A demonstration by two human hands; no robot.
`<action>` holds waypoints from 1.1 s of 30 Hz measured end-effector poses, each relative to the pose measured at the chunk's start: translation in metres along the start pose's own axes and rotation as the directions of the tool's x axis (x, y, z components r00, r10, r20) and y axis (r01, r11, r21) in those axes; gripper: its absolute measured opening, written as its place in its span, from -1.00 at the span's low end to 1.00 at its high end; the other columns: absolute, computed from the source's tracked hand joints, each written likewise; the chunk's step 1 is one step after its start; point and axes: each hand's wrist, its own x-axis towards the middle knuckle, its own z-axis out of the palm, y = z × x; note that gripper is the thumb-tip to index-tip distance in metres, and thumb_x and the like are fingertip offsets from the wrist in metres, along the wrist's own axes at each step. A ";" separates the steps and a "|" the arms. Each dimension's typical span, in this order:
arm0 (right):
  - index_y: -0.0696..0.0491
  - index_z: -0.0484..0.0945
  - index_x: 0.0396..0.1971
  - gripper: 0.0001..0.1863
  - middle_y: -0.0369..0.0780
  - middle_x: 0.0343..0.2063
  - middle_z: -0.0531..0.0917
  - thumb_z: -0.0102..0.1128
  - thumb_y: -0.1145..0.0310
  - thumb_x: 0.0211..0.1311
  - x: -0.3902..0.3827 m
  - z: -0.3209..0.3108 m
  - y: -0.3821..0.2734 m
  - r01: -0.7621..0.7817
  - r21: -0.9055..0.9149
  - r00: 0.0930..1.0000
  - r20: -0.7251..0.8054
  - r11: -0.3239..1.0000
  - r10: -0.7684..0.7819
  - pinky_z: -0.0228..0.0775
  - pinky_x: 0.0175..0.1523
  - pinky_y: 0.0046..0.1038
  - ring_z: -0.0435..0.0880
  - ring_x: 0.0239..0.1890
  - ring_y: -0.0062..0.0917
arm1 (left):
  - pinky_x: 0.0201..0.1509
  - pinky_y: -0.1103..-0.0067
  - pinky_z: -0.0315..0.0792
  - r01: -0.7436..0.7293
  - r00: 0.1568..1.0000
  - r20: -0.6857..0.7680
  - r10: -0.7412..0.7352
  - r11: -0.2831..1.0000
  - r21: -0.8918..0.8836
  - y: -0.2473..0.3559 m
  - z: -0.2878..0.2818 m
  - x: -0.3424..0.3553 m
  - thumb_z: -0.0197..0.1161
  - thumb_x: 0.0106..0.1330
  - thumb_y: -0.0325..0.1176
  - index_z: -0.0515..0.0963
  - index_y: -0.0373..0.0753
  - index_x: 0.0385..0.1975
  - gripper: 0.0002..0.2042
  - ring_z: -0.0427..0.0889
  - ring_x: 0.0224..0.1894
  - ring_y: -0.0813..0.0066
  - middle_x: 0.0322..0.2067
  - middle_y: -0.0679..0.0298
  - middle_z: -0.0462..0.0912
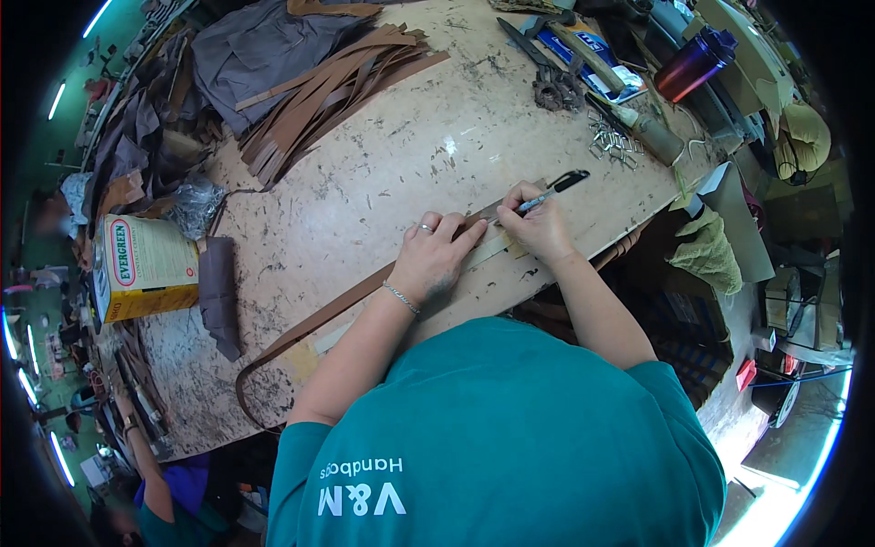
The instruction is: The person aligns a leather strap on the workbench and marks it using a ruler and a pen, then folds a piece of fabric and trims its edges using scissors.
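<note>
A long brown strip, which looks like leather (346, 301), runs diagonally over the worktable (383, 155); its near left end curls over the table edge. My left hand (433, 255) presses down on it, fingers bent and thumb stretched toward my right hand. Beside the strip, on my side, lies a pale flat strip (489, 250), partly hidden by my left hand. My right hand (540, 228) is closed around a pen (570, 180) with a black end, tilted up to the right. Its tip, hidden by the fingers, is close to the brown strip's far end.
Brown strips (337, 100) are heaped at the far left beside dark sheets (273, 55). A cement can (150, 264) and a dark roll (219, 301) stand left. Scissors (533, 55), a hammer (588, 56), metal buckles (617, 146) and a tumbler (697, 64) lie far right. Another person's arm (146, 456) shows lower left.
</note>
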 end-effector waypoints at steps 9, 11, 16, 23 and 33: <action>0.05 0.34 -0.63 -0.85 -0.35 -0.67 0.43 0.13 0.49 -0.01 0.012 -0.015 0.005 0.005 0.503 0.990 -0.127 0.864 0.068 0.26 -0.50 -0.70 0.39 -0.64 -0.73 | -0.26 0.39 0.35 -0.004 1.000 0.003 0.004 1.000 -0.011 0.000 0.001 0.001 0.04 -0.04 -0.42 0.40 -0.03 -0.08 -0.58 0.32 -0.23 0.29 -0.24 0.29 0.34; 0.02 0.33 -0.57 -0.85 -0.34 -0.66 0.44 0.14 0.46 0.04 0.021 -0.035 -0.012 0.095 0.713 0.944 -0.286 0.695 0.165 0.26 -0.53 -0.74 0.42 -0.66 -0.70 | -0.25 0.40 0.35 -0.008 1.000 -0.001 0.008 1.000 -0.015 0.001 0.000 0.001 0.05 -0.05 -0.43 0.41 -0.04 -0.08 -0.57 0.32 -0.23 0.29 -0.24 0.29 0.34; 0.01 0.35 -0.53 -0.87 -0.30 -0.60 0.51 0.12 0.39 0.08 0.035 -0.113 -0.028 0.409 0.610 0.807 -0.589 0.679 0.043 0.26 -0.52 -0.72 0.45 -0.63 -0.67 | -0.17 0.39 0.33 0.017 0.999 0.037 -0.017 1.000 0.007 0.002 -0.003 -0.001 0.04 -0.04 -0.40 0.35 -0.03 -0.04 -0.56 0.30 -0.18 0.31 -0.21 0.31 0.33; 0.03 0.37 -0.51 -0.81 -0.27 -0.57 0.53 0.01 0.23 0.16 0.010 -0.125 -0.009 0.330 0.581 0.821 -0.566 0.744 0.078 0.27 -0.48 -0.67 0.49 -0.59 -0.63 | -0.23 0.39 0.34 -0.005 1.000 0.008 0.005 1.000 -0.018 0.004 -0.005 0.002 0.04 -0.08 -0.47 0.40 -0.08 -0.07 -0.55 0.30 -0.21 0.28 -0.23 0.27 0.33; 0.04 0.39 -0.51 -0.87 -0.30 -0.58 0.52 0.07 0.31 0.12 0.006 -0.092 0.005 0.176 0.564 0.859 -0.489 0.807 0.154 0.27 -0.48 -0.68 0.48 -0.58 -0.67 | -0.25 0.39 0.34 0.009 1.000 0.012 -0.009 1.000 -0.004 0.002 -0.003 0.001 0.04 -0.10 -0.50 0.40 -0.06 -0.07 -0.54 0.31 -0.20 0.28 -0.23 0.26 0.35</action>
